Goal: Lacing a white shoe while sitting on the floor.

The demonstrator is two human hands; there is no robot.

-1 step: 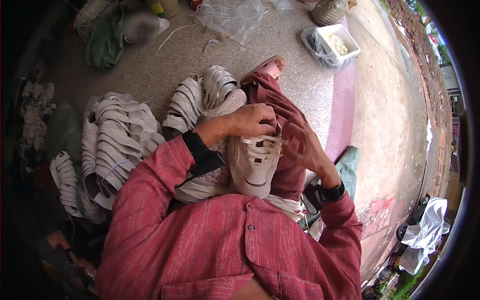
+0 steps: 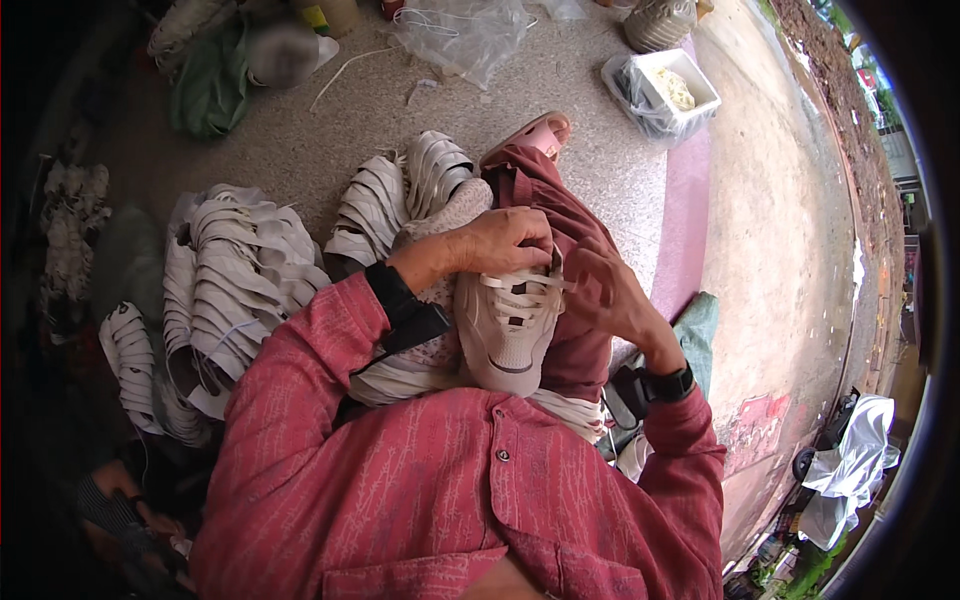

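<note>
A pale cream sneaker [image 2: 505,340] lies on my lap, its toe toward me. White laces [image 2: 525,292] cross its upper through the eyelets. My left hand [image 2: 503,240] bends over the shoe's opening, with its fingers closed at the collar and tongue; the fingertips are partly hidden. On the other side my right hand [image 2: 612,295] has its fingers curled in beside the top eyelets, where a lace end runs to them. Under my left forearm is a patterned cloth [image 2: 440,290] across my leg.
Stacks of white strappy shoe uppers [image 2: 250,260] are on the floor at my left. More bundled uppers [image 2: 370,210] lie beyond my knee. A white box in a plastic bag [image 2: 690,85] stands far right, and a clear plastic sheet [image 2: 465,40] lies at the back.
My right hand has shifted slightly, and its fingers look less blurred. The left hand and the sneaker stay in place.
</note>
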